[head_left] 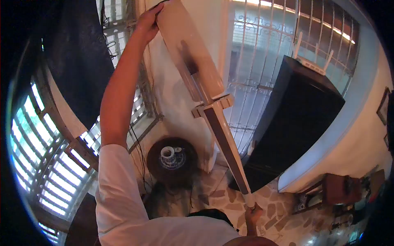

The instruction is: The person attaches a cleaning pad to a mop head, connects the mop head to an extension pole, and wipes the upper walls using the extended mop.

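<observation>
A long white object of a kind I cannot name runs diagonally across the view. Its upper part is a wide, glossy panel [184,39]; below a short crosspiece [213,105] it narrows into a long arm [228,145] with a dark strip along it. High up, my left hand [148,23] is closed on the panel's top edge, with the arm stretched out. Near my body, my right hand [253,214] is wrapped around the narrow lower end; its fingers are partly hidden.
A small round dark table [191,153] bears a white cup [167,153] and a patterned plate [172,162]. To the right stands a tall black cabinet-like box [293,119] with a white router [312,64] on top. Beyond are a barred door [256,53] and slatted windows [61,180].
</observation>
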The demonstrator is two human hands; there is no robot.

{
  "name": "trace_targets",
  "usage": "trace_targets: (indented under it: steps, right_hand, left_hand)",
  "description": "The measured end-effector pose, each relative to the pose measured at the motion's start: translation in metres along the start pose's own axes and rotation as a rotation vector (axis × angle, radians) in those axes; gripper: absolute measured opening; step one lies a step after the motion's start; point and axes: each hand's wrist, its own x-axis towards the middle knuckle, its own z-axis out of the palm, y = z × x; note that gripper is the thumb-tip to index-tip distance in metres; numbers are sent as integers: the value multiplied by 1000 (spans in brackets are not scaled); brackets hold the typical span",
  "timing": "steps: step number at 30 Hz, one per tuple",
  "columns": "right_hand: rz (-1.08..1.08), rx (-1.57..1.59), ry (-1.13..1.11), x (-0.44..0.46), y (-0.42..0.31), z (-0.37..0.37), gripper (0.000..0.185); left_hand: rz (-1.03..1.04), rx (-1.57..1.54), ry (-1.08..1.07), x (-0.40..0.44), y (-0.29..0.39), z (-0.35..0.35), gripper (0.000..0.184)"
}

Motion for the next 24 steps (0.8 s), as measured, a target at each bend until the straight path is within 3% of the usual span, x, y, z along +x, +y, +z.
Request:
trace_targets:
  steps: [1, 2, 4, 5, 6, 8, 10, 11, 13, 14, 16, 18, 20, 22, 24]
  right_hand:
    - [0, 1, -7, 3, -6, -3, 14]
    - [-29, 0, 9, 7, -13, -8, 13]
    - [-53, 3, 24, 5, -16, -11, 12]
    - [96, -54, -84, 6, -13, -13, 14]
    - [246, -111, -192, 5, -11, -14, 24]
    - [146, -64, -67, 1, -28, -7, 14]
    - [41, -16, 60, 2, -25, 0, 8]
    - [-41, -66, 51, -2, -5, 7, 10]
    - [-132, -112, 48, -13, 28, 22, 13]
    - [-21, -87, -1, -18, 35, 26, 18]
    - [88, -59, -48, -18, 34, 28, 22]
    - [332, 70, -175, 0, -19, 14, 28]
    - [196, -99, -69, -6, 11, 38, 20]
    - [60, -265, 35, -2, 12, 43, 13]
    - [262, -52, -184, -4, 5, 38, 33]
  left_hand:
    - [-53, -2, 52, -3, 9, 2, 37]
    - [-56, 2, 54, -11, 11, 3, 37]
    - [29, -24, -154, -21, 16, 4, 36]
    - [55, -34, -224, -24, 19, 6, 35]
    - [41, 1, -155, -18, 23, 9, 38]
    - [33, 38, -89, -24, 36, 17, 40]
    - [294, 321, -97, -51, 49, 46, 33]
    - [299, 321, -95, -61, 55, 56, 33]
    - [807, 727, -186, -77, 67, 74, 26]
    - [814, 730, -185, -83, 71, 84, 26]
    - [536, 778, -70, -90, 77, 98, 26]
    - [554, 645, -90, -66, 77, 96, 25]
    - [562, 516, -109, -50, 80, 98, 25]
    - [464, 301, 16, -44, 85, 106, 30]
    - [411, 160, -11, -43, 88, 113, 31]
